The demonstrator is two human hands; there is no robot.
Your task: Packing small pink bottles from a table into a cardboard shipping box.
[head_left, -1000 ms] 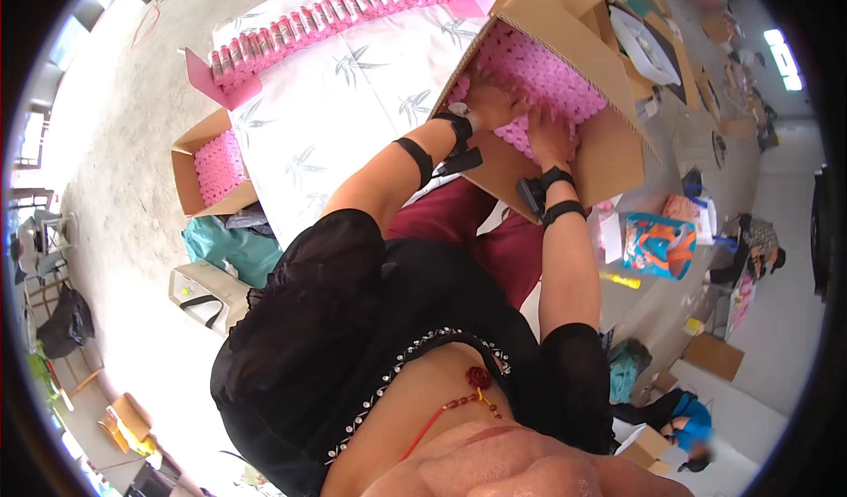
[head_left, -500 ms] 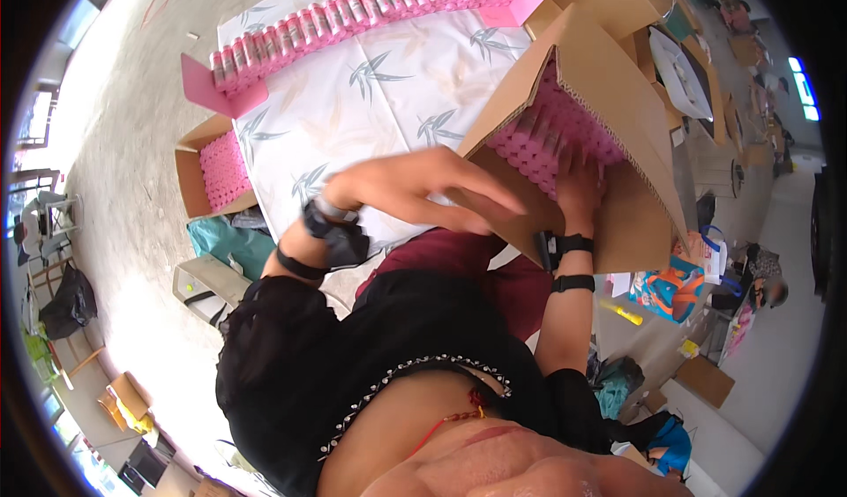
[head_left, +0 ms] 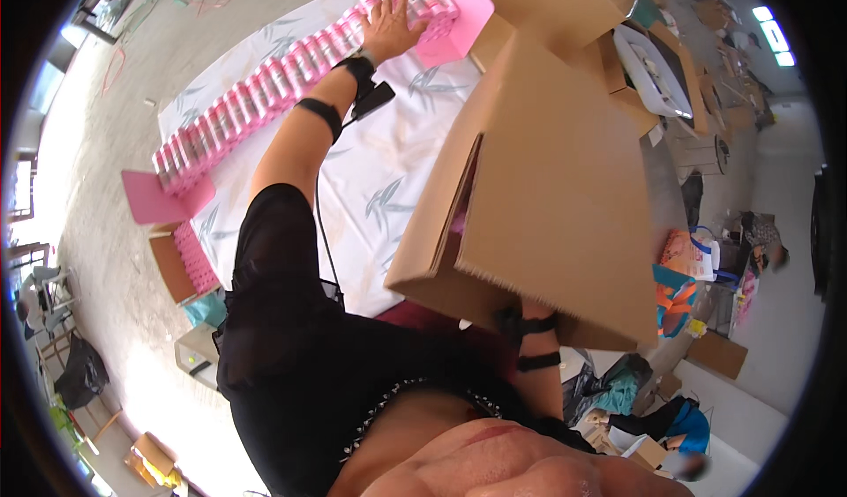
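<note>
My left hand (head_left: 388, 31) reaches far across the table, fingers spread over the right part of a long row of small pink-and-silver cylinders (head_left: 265, 89). It touches the tops of the cylinders there. A pink card end piece (head_left: 470, 10) stands at the row's right end, and another pink end piece (head_left: 152, 197) at its left end. A large brown carton (head_left: 556, 206) is tilted on the near right, its opening mostly turned away. My right forearm (head_left: 540, 382) goes up under the carton's flap, which hides my right hand. A sliver of pink shows through the carton's gap.
A pale leaf-patterned cloth (head_left: 353, 206) covers the table. At its left edge sits a small open carton (head_left: 172, 263) of pink pieces. More cardboard (head_left: 556, 3) and a white tray (head_left: 651, 69) are at the far right. Bags (head_left: 675, 298) lie beyond the large carton.
My left hand has left the carton's edge and moved up to the row of cylinders. The carton has tipped toward me, so its pink contents and my right hand are now hidden.
</note>
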